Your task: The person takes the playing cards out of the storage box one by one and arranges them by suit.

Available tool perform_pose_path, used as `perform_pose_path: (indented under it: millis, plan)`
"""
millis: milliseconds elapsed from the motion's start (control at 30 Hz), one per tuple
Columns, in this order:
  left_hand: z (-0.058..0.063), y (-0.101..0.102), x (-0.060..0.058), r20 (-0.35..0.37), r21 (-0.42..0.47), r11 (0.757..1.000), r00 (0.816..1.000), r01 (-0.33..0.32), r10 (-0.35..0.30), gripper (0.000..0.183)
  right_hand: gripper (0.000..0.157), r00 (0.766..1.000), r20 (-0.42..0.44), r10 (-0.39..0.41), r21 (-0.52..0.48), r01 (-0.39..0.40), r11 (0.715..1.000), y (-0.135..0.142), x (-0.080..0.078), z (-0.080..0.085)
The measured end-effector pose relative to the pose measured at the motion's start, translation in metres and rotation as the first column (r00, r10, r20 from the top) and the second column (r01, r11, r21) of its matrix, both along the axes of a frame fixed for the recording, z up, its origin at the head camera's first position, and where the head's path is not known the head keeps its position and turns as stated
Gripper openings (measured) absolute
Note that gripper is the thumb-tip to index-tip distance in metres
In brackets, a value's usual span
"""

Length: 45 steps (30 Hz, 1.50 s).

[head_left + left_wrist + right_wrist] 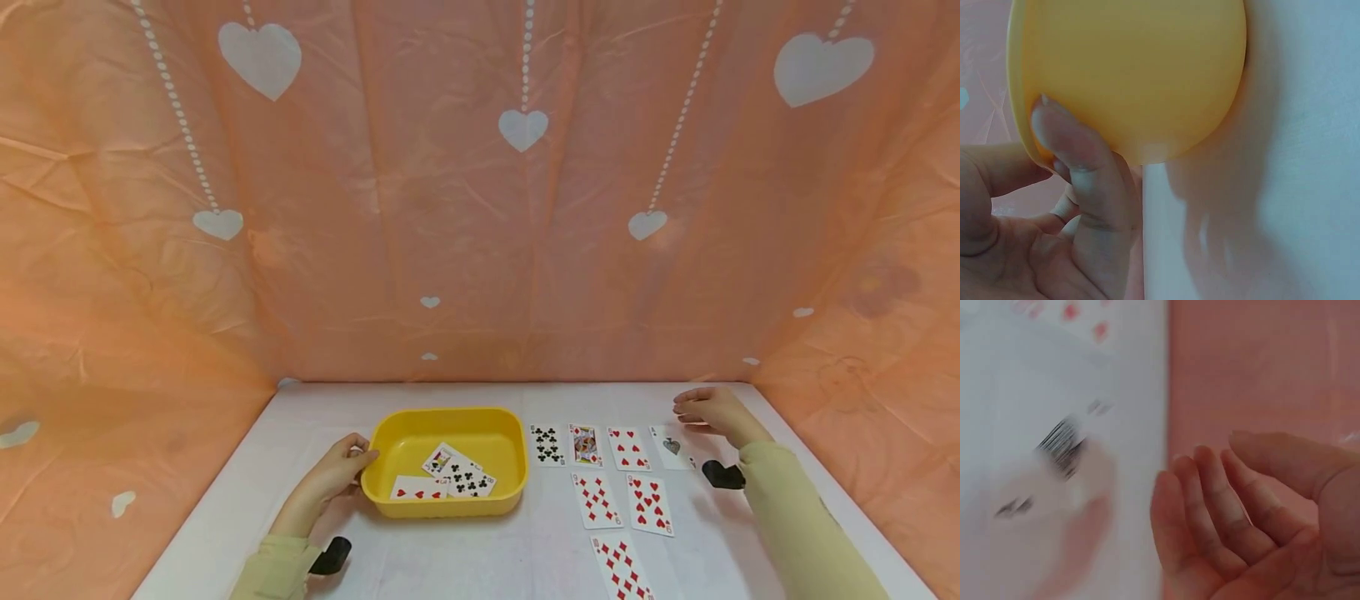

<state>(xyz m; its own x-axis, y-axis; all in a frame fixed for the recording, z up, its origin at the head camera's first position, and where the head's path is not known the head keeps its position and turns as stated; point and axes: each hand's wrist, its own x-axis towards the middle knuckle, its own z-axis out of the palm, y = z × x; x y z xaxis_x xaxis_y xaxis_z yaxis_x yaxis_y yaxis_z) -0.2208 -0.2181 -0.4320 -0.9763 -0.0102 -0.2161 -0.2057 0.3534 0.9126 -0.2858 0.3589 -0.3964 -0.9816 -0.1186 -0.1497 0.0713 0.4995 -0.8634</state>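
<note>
Beside one tray point(450, 507), seven cards point(597, 502)

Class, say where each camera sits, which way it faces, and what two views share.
Head: on the head, facing forward and down at the yellow tray, playing cards and backdrop; left hand, right hand and sleeves show.
Left wrist: on that wrist, facing the tray's side; the left hand shows.
Right wrist: on that wrist, facing the blurred ace of spades and backdrop; the right hand shows.
Shared: head and left wrist both show the left hand gripping the tray.
</note>
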Motion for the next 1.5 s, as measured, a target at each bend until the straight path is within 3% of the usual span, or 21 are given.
perform_pose_path:
  millis: [167, 433, 733, 1067, 1500]
  plan:
    - [0.0, -0.002, 0.001, -0.005, 0.008, 1.0, 1.0, 0.002, -0.002, 0.013, 0.041, 0.99, -0.035, 0.138, -0.096, -0.141, 0.985, -0.03, -0.009, 0.02]
    - [0.003, -0.001, 0.002, 0.0, 0.006, 1.0, 1.0, 0.002, -0.002, 0.014, 0.043, 0.96, -0.079, 0.268, -0.264, -0.28, 0.923, -0.099, -0.021, 0.047]
    - [0.005, 0.002, 0.002, 0.003, -0.004, 1.0, 1.0, 0.001, -0.001, 0.014, 0.036, 0.926, -0.06, 0.373, -0.276, -0.374, 0.885, -0.181, -0.03, 0.06]
    - [0.008, 0.003, 0.002, -0.001, -0.028, 1.0, 1.0, 0.006, -0.006, 0.014, 0.031, 0.868, 0.023, 0.496, -0.266, -0.473, 0.84, -0.258, -0.028, 0.046]
    - [0.007, 0.004, 0.004, -0.011, -0.023, 1.0, 1.0, 0.008, -0.009, 0.014, 0.037, 0.738, 0.137, 0.66, -0.155, -0.642, 0.751, -0.328, -0.023, 0.015]
